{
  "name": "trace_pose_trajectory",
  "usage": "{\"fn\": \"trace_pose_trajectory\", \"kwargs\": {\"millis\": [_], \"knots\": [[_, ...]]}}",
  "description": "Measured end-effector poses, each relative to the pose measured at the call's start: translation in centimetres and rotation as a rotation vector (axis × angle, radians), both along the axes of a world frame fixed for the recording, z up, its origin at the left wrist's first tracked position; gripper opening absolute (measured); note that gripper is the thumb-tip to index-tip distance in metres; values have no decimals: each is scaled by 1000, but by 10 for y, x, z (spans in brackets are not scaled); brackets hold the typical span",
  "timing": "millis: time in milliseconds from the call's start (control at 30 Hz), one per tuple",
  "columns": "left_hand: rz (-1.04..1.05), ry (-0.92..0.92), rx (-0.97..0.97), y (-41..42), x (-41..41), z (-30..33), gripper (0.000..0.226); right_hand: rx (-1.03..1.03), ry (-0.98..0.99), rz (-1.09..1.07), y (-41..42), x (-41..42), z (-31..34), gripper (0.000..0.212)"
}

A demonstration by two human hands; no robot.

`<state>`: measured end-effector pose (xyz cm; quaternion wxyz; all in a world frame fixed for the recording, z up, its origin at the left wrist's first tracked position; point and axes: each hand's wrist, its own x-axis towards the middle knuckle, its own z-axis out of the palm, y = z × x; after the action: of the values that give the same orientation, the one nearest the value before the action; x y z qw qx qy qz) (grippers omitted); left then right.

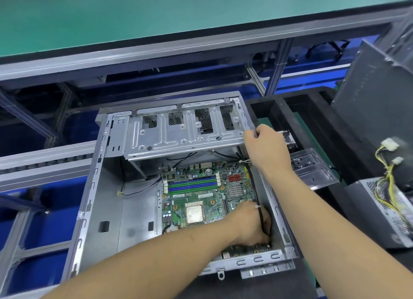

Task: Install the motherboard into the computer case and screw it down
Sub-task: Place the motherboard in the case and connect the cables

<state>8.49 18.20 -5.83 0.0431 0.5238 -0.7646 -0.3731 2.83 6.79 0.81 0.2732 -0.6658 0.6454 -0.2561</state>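
Note:
A grey metal computer case lies open on its side in front of me. The green motherboard sits inside it, against the right wall. My left hand reaches into the case, with its fingers curled down over the board's near right edge. A black cable with white ties runs along the right wall and across that hand. My right hand grips the right corner of the hinged drive cage, which stands tilted above the far end of the board.
A clear plastic box of small parts sits just right of the case. A power supply with yellow wires stands further right, below a dark side panel. A green benchtop spans the back, and roller rails run at left.

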Motion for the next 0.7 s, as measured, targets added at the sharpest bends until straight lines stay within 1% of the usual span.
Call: {"fn": "trace_pose_trajectory", "kwargs": {"millis": [33,67,133,200,233,300,367,400,467,567,633,700], "knots": [[12,39,61,0,3,2,14,-1,4,3,0,0,0,30],[21,78,126,-1,7,5,13,-2,5,4,0,1,1,30],[17,128,235,-5,20,13,32,1,7,-2,0,0,1,30],[5,111,267,-11,39,27,44,1,22,-13,0,0,2,30],[11,95,260,-15,52,36,43,-3,40,-18,0,0,2,30],[59,62,203,-20,83,53,32,-12,86,-25,0,0,3,31],[190,-5,98,-19,122,63,21,-32,139,-22,0,1,2,32],[285,-55,36,-16,143,65,24,-54,175,-14,1,1,3,32],[493,-152,-78,-3,178,61,28,-123,283,5,3,3,5,32],[769,-167,-170,25,200,43,34,-211,501,27,11,8,7,37],[844,-172,-169,37,195,31,37,-195,705,43,24,14,2,46],[848,-195,-137,41,191,22,37,-195,855,83,36,16,-11,60]]}}
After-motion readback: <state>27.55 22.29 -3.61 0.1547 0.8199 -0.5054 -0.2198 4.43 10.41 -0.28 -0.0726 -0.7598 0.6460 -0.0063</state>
